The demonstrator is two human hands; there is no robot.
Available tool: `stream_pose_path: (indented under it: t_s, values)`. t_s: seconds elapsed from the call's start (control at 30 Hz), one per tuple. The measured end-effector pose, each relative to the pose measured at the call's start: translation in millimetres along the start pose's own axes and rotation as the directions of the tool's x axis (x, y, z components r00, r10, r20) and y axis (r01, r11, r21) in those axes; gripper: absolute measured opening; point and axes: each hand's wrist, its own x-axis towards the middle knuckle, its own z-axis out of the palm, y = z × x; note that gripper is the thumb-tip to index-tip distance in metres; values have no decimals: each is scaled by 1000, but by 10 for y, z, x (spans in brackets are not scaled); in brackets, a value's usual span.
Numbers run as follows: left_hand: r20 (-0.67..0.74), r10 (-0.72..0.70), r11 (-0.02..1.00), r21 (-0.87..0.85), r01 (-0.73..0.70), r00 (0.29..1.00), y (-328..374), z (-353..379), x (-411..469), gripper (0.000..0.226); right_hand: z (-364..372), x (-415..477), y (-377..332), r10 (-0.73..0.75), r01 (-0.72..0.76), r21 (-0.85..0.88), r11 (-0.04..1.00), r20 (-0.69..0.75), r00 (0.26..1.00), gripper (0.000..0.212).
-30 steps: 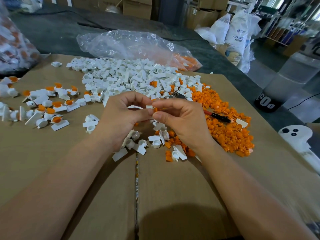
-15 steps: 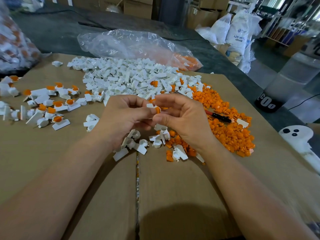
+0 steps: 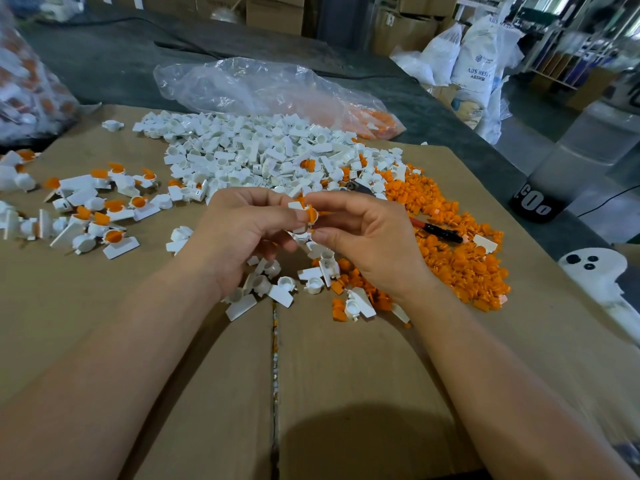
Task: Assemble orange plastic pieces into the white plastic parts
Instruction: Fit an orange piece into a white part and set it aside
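Observation:
My left hand (image 3: 239, 233) pinches a small white plastic part (image 3: 298, 230) above the cardboard. An orange plastic piece (image 3: 311, 213) sits at that part's mouth, and my right hand (image 3: 367, 237) pinches it between thumb and forefinger. The two hands meet at their fingertips. A big heap of white parts (image 3: 256, 157) lies behind the hands. To the right spreads a heap of orange pieces (image 3: 460, 258). Several loose white parts (image 3: 277, 289) lie under the hands. Finished white parts with orange inserts (image 3: 104, 209) are scattered at the left.
A red and black hand tool (image 3: 436, 232) lies in the orange heap. A clear plastic bag (image 3: 263, 88) with some orange pieces sits behind the piles. Another filled bag (image 3: 24, 88) is at far left. A white controller (image 3: 595, 268) rests at the cardboard's (image 3: 346, 375) right edge.
Both hands have risen slightly and stayed together. The orange piece now shows more plainly at the white part's mouth between the fingertips.

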Motion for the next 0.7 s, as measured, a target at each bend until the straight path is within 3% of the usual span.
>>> stream_pose_path:
  t_s: [0.47, 0.7]
  values:
    - [38, -26, 1000, 11, 26, 999, 18, 7, -17, 13, 3, -3, 17, -44, 44, -55, 998, -3, 999, 39]
    - [50, -1, 1000, 14, 0, 999, 21, 16, -38, 15, 19, -13, 11, -72, 72, -16, 997, -43, 996, 46]
